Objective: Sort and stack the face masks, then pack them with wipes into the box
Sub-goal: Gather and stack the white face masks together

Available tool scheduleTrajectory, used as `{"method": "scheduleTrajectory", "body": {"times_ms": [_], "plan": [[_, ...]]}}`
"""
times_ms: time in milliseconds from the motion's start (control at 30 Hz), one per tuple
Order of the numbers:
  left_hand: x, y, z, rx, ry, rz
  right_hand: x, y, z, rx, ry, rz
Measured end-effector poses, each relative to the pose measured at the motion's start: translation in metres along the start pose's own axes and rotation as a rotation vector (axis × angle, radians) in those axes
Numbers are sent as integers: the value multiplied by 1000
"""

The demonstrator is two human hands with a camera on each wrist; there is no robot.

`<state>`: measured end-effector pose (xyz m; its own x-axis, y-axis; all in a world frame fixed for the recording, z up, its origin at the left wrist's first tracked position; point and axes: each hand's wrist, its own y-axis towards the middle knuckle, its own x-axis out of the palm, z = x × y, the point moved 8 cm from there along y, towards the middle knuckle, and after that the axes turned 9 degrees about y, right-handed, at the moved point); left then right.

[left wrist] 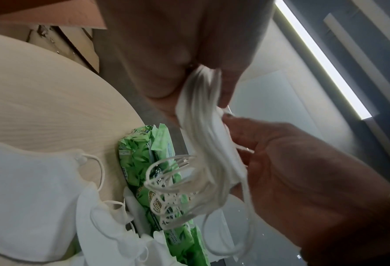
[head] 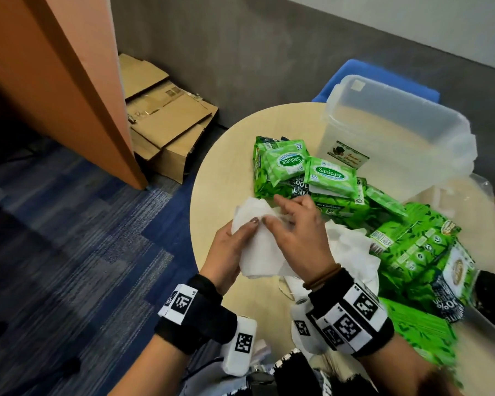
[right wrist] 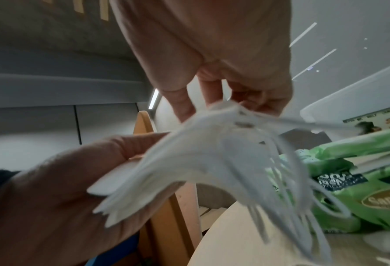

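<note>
Both hands are holding a bunch of masks [head: 257, 241] above the table [head: 220, 172] edge; the left hand [head: 229, 247] is pinching it while the right hand [head: 300, 232] is curling round it, probably squaring the stack; wipes [head: 332, 175] and the box [head: 395, 132] are waiting beyond.

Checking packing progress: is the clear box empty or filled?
Empty: the clear box shows only bare table through its walls; wipes packs lie outside.

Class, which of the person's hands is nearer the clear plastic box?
Right. The right hand lies between the left hand and the box; neither touches it.
</note>
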<state>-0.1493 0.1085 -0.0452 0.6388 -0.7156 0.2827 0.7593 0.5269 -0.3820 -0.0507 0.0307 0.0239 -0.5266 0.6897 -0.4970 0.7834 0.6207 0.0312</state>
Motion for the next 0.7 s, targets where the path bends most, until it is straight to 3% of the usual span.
{"method": "scheduleTrajectory", "body": {"times_ms": [133,267,433,700], "plan": [[5,-1,4,21,41,-33,5,-4,-4,-34,-104,-17],[4,0,2,-18,30,-36,10,-4,-8,-45,-45,-94],[6,-2,-3,-99,-18,-94,23,-4,-10,-62,19,-361],[10,-3,-4,-136,-80,-169,-1,9,12,210,316,-437]]}}
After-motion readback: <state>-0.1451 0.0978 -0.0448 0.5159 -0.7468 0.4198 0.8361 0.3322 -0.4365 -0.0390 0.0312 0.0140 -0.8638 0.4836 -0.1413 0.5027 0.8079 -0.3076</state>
